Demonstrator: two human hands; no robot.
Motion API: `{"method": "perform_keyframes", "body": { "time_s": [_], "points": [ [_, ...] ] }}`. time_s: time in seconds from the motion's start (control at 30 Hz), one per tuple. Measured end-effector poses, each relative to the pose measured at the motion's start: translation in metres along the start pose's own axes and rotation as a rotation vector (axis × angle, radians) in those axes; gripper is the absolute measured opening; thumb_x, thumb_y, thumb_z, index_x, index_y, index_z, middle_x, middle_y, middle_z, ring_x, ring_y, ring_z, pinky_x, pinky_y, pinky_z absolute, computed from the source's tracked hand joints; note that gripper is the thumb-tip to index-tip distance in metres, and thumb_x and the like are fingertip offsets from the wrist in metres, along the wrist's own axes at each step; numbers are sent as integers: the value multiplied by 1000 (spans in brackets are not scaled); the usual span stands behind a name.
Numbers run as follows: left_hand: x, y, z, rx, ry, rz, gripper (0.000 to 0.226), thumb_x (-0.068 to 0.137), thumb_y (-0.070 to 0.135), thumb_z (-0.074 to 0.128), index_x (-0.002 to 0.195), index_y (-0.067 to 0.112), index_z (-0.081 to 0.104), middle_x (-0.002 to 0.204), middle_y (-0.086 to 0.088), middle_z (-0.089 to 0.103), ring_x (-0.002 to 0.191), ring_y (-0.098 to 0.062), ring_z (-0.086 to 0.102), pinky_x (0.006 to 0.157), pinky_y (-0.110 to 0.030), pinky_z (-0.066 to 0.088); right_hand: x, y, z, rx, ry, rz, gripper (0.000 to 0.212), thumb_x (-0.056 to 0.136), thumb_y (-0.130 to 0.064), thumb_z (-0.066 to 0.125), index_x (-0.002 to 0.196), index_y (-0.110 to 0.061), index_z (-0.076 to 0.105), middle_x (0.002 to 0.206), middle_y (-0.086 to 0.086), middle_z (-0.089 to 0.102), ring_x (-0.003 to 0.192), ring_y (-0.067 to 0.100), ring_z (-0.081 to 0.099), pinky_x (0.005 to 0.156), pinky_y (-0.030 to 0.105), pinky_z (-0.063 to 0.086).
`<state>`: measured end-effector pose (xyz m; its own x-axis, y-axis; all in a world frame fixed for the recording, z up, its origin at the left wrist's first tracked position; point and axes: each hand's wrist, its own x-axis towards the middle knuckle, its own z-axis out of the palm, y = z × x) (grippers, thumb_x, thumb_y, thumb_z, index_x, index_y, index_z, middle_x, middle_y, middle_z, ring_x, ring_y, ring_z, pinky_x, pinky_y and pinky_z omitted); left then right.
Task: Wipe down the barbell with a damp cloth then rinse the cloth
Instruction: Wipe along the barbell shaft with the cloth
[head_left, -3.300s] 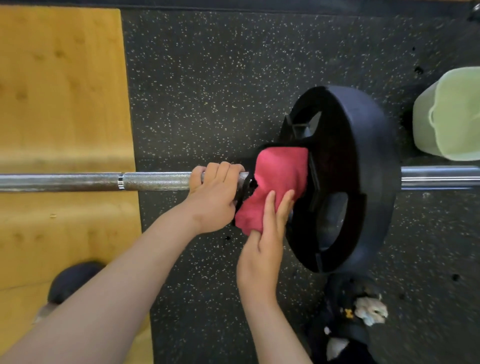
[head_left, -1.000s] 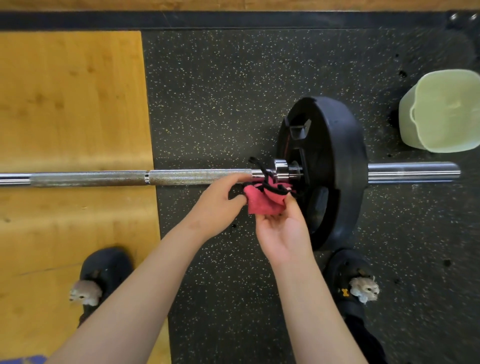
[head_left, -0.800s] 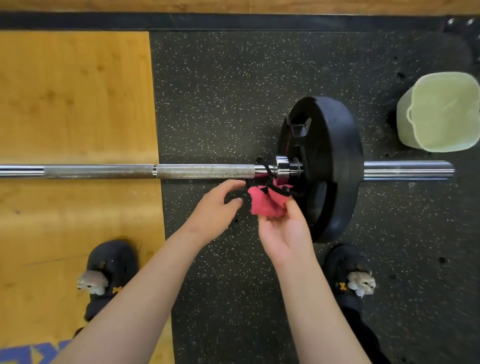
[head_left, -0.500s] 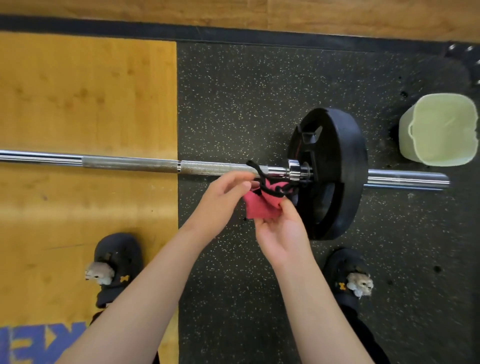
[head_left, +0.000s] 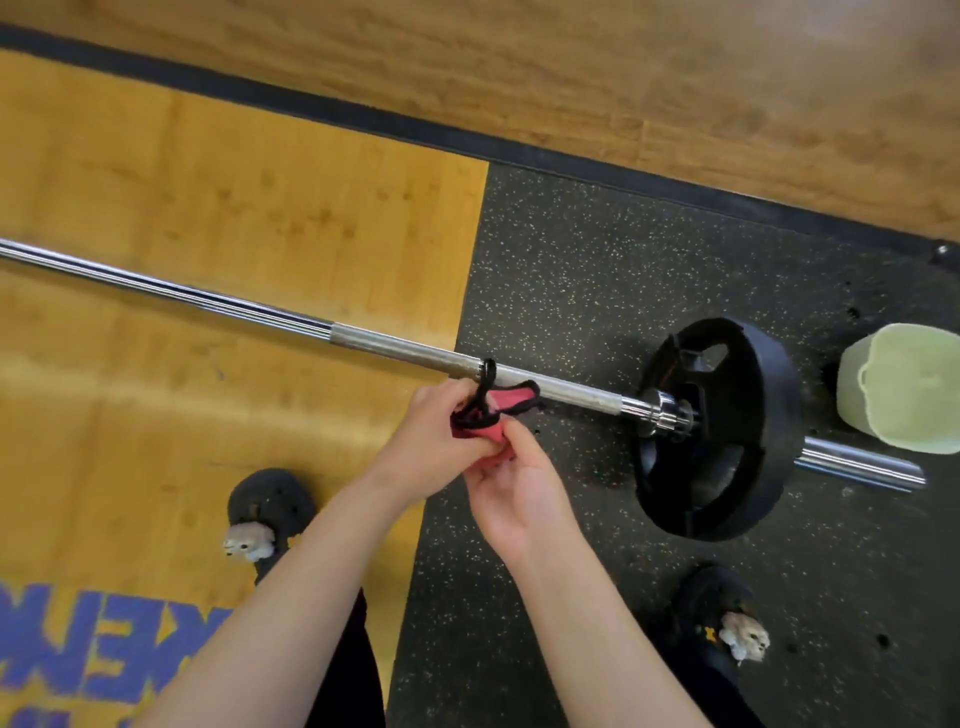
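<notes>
Down in front of the bar, both hands are bunching up the cloth

The small pink cloth with black edging has come off the round black weight plate it was pressed on a few seconds back. It has shifted left and now sits just beside the knurled part of the long steel barbell. Its black loop overlaps the shaft, can't tell if it actually touches. The left hand has let go of the bar and its grip now pinches the cloth's left side, while the right hand grip pinches the bottom edge. Looks like a refold before wiping the shaft, so I'd guess rinsing is still a way off.
</notes>
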<state>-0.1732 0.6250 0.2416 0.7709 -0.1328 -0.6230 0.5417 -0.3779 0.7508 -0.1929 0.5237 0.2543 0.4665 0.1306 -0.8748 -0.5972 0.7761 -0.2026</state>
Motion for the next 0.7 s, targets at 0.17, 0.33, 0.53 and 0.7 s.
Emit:
{"method": "perform_keyframes", "body": {
  "time_s": [0.17, 0.33, 0.53, 0.7],
  "points": [
    [-21, -14, -84, -114, 52, -38, 18, 77, 6, 72, 89, 15, 63, 75, 6, 63, 64, -12, 57, 60, -25, 47, 5, 55, 54, -92, -27, 53, 26, 100, -15, 42, 100, -2, 65, 87, 12, 69, 65, 20, 61, 60, 27, 49],
    [-32, -30, -172, -59, 52, -59, 17, 76, 10, 75, 85, 16, 63, 77, 4, 66, 74, -11, 63, 71, -30, 51, 8, 118, 121, 8, 45, 106, 24, 100, -18, 45, 101, -2, 63, 91, 13, 67, 73, 23, 61, 60, 32, 43],
    [-37, -33, -251, 25, -50, -110, 13, 79, 10, 75, 86, 16, 65, 81, 2, 67, 78, -12, 63, 74, -28, 50, 4, 165, 185, 158, 115, 147, 29, 99, -19, 49, 115, 1, 63, 111, 19, 68, 113, 28, 60, 92, 32, 48],
    [-30, -22, -279, -46, -94, -168, 14, 83, 6, 70, 91, 18, 72, 83, 1, 73, 75, -9, 68, 64, -19, 50, 10, 166, 208, 125, 115, 117, 28, 100, -19, 48, 111, 0, 65, 109, 16, 69, 102, 25, 64, 92, 31, 50]
  ]
}}
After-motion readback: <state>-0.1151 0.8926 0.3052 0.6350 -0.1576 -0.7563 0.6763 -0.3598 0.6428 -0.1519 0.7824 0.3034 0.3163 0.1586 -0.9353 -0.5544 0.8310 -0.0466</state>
